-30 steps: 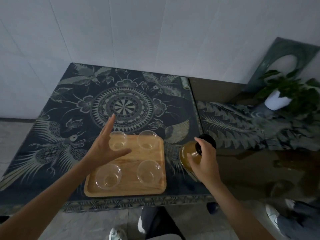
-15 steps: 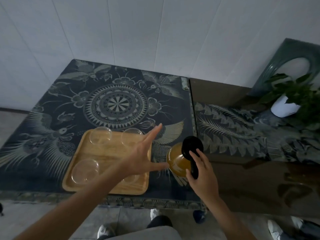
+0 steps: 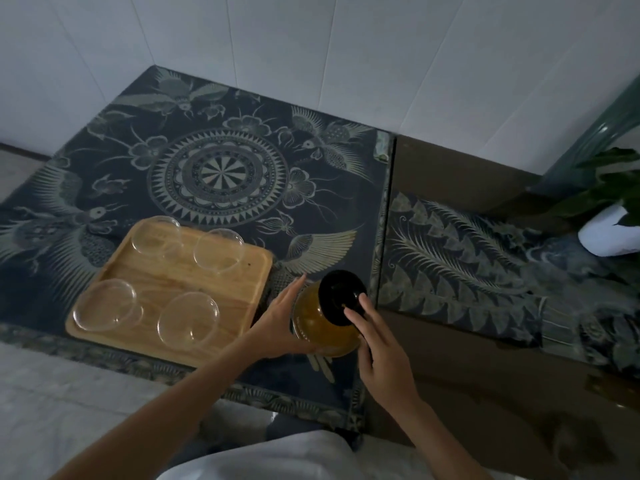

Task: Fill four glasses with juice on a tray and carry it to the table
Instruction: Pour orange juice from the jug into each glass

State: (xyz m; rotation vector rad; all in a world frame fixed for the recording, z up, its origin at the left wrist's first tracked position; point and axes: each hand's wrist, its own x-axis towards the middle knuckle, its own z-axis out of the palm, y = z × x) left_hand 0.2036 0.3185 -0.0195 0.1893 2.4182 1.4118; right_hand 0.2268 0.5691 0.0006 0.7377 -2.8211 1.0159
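Nearest the camera, the right hand [image 3: 379, 344] rests its straight fingers [image 3: 356, 318] on the black lid [image 3: 341, 294] of the juice jar [image 3: 323, 322]; nothing is clenched. The left hand [image 3: 280, 323] lies against the jar's left side, fingers extended and thumb under its near curve, apparently cupping it. The jar stands on the patterned tabletop [image 3: 221, 168], just right of the wooden tray [image 3: 180, 289]. On the tray sit four empty glasses [image 3: 188, 320]. Farther right, a potted plant [image 3: 609, 216] stands near the wall.
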